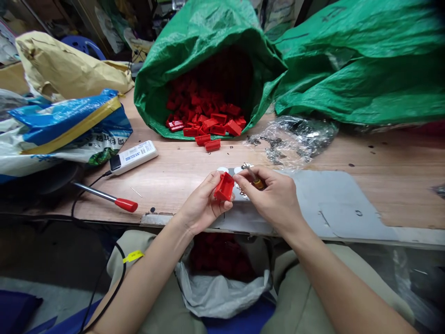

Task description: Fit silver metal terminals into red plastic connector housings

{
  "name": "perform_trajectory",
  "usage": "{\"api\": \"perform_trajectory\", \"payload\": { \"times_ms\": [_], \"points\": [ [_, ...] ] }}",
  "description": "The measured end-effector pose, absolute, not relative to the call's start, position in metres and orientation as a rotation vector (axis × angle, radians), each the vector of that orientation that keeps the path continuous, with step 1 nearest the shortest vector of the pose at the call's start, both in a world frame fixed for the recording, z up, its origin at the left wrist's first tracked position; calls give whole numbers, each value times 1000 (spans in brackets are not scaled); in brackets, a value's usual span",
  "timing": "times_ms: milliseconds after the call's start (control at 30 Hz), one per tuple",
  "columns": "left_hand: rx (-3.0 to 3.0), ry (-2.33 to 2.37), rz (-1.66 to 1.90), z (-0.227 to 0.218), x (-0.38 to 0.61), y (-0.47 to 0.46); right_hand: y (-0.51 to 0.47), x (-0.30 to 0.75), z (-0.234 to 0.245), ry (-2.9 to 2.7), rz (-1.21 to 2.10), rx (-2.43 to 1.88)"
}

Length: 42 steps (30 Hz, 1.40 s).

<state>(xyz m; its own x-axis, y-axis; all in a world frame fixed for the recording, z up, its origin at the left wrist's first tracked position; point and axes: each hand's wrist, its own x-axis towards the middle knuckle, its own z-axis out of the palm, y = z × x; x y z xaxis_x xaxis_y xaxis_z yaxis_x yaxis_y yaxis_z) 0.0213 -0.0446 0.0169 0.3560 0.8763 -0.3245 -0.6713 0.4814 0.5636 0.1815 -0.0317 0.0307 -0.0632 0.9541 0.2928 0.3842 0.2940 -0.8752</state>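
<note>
My left hand (201,204) is closed around a small red plastic box-shaped part (224,187), held just above the near edge of the wooden table (174,176). My right hand (274,197) is closed on a small screwdriver with an orange handle (256,182) and its fingertips touch the red part. A green sack (208,41) lies open on the table behind, spilling several like red parts (208,125). A clear plastic bag of small metal pieces (295,137) lies to the right of them.
A grey bag (222,287) holding red parts sits in my lap. On the left are a white remote-like device (134,157), a red-handled metal tool (111,199), a blue and white sack (62,130) and a tan bag (66,65). A second green sack (365,60) fills the right rear.
</note>
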Motion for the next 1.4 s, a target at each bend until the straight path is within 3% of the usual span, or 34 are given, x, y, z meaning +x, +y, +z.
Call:
{"api": "perform_trajectory", "payload": {
  "times_ms": [267,467,533,733,1033,1400],
  "points": [
    [415,674,1006,15,21,-47,-31,182,29,-1683,824,-1205],
    [492,684,984,13,20,-46,-24,187,30,-1199,1856,-1146],
    [489,671,981,12,19,-45,-23,192,33,-1130,2021,-1107],
    [470,600,972,10,18,-42,-19,203,39,-1356,1840,-1100],
    [579,667,973,10,17,-44,-25,196,33,-1838,1099,-1142],
    [725,672,886,17,11,-45,-24,198,49,-1675,1645,-1073]
  ]
}}
